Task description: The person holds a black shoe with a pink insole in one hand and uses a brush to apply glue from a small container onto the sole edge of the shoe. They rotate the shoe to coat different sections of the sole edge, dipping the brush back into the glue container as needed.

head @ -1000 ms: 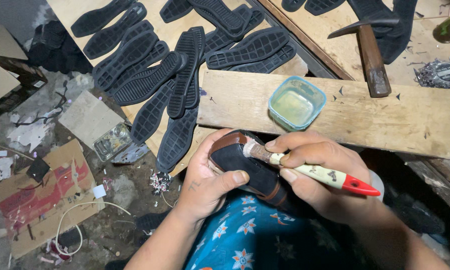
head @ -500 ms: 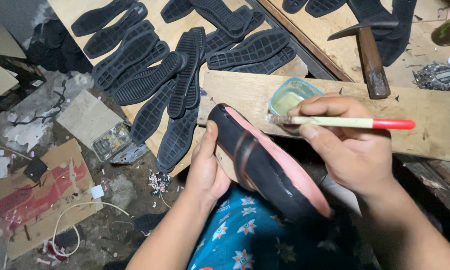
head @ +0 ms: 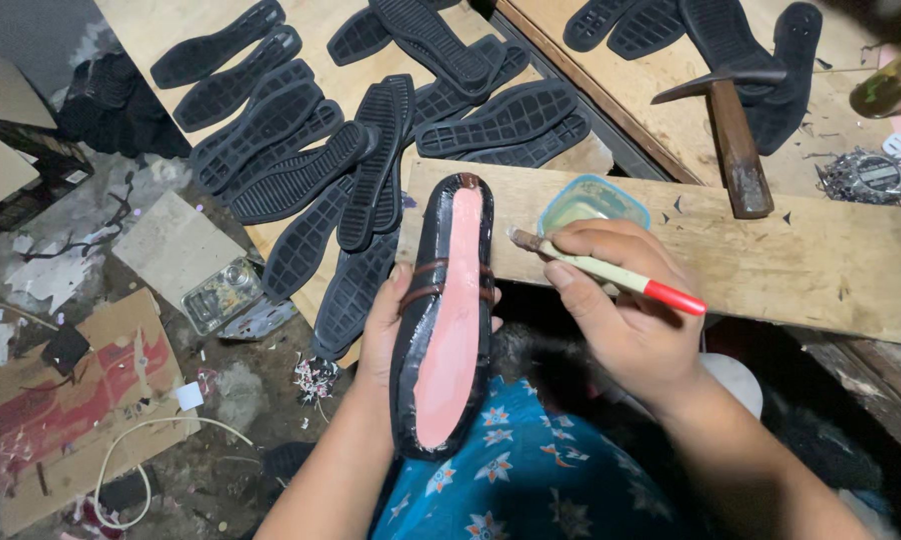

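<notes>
My left hand (head: 383, 322) grips a black shoe upper (head: 449, 310) from below, turned so its pink bottom faces up, toe pointing away from me. My right hand (head: 621, 300) holds a small brush (head: 611, 272) with a cream handle and red end. Its bristle tip sits just right of the shoe, near a small light-blue container of glue (head: 591, 203) on the wooden plank (head: 771, 260).
Several black rubber soles (head: 371, 150) lie spread on boards beyond the shoe. A hammer (head: 736, 140) rests on the far plank edge. A cardboard sheet (head: 61, 400), a white cord (head: 136, 460) and scraps litter the floor at left. Blue floral fabric (head: 511, 470) covers my lap.
The shoe has been turned over and straightened so the pink bottom faces up. My right hand brought the brush from the glue container down beside the shoe.
</notes>
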Motion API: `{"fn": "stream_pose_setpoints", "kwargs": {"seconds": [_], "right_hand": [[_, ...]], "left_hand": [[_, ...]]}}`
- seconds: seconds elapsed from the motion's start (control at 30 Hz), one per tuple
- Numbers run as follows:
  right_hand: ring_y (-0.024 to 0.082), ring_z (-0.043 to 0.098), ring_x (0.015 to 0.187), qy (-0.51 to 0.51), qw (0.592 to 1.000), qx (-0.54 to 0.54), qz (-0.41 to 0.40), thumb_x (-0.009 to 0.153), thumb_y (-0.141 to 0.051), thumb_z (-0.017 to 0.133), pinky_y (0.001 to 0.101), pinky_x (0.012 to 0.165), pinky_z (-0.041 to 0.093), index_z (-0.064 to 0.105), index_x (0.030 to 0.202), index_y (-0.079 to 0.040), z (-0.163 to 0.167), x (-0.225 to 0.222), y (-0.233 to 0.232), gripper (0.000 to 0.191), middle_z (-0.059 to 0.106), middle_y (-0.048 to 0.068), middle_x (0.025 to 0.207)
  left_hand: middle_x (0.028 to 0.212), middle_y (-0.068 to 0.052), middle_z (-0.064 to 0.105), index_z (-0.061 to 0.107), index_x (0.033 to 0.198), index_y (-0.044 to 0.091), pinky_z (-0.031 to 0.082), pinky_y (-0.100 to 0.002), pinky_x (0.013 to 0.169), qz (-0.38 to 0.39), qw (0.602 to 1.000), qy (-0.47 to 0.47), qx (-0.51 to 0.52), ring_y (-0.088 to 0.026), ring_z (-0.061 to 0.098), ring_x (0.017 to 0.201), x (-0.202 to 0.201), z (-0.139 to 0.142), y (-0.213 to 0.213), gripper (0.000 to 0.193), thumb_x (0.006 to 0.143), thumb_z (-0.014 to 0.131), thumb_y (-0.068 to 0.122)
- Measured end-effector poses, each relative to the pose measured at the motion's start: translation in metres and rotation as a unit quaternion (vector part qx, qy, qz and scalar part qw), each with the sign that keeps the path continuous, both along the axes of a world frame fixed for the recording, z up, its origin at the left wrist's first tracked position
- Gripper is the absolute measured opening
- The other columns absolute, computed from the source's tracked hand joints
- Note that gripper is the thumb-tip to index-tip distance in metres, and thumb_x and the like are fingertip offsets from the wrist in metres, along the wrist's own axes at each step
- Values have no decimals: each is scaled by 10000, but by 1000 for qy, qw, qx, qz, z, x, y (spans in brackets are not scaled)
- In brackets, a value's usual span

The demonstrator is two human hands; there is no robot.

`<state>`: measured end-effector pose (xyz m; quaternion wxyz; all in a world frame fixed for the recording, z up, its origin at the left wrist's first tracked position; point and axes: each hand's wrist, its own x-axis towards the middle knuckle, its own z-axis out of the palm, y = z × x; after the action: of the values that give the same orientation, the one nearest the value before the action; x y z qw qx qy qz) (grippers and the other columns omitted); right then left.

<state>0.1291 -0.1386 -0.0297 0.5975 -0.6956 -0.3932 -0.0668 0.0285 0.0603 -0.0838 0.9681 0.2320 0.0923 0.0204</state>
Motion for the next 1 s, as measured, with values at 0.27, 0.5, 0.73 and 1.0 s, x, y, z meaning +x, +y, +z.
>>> {"fn": "stream_pose_setpoints", "kwargs": {"seconds": [0.27, 0.5, 0.73, 1.0], "right_hand": [[281, 722, 1024, -97, 994, -37, -23, 919, 42, 757, 339, 902, 573, 653, 1133, 22, 19, -6, 7, 238, 694, 186, 1130], [256, 727, 991, -82, 996, -22, -2, 917, 48, 743, 320, 876, 583, 646, 1111, 17, 18, -10, 6, 220, 699, 174, 1104], [259, 723, 998, -86, 995, -19, -45, 941, 40, 747, 298, 856, 570, 655, 1122, 27, 15, -7, 4, 203, 700, 186, 1126], [284, 736, 1023, -101, 994, -33, -33, 912, 55, 755, 313, 859, 582, 653, 1103, 41, 21, -9, 4, 217, 707, 196, 1122]], "left_hand": [[1414, -171, 574, 303, 1589, 52, 508, -411, 1072, 45, 985, -2, 165, -266, 624, 1232, -12, 21, 6, 971, 797, 813, 289], [1471, -184, 537, 308, 1583, 15, 471, -419, 1129, 57, 981, 1, 187, -266, 579, 1321, -14, 29, 1, 966, 785, 804, 236], [1467, -201, 537, 291, 1586, 19, 487, -429, 1108, 57, 979, -5, 194, -276, 591, 1297, -16, 26, 0, 971, 782, 809, 189], [1472, -209, 539, 283, 1591, 8, 498, -442, 1110, 62, 972, -26, 225, -290, 597, 1306, -19, 23, 1, 924, 826, 782, 144]]}}
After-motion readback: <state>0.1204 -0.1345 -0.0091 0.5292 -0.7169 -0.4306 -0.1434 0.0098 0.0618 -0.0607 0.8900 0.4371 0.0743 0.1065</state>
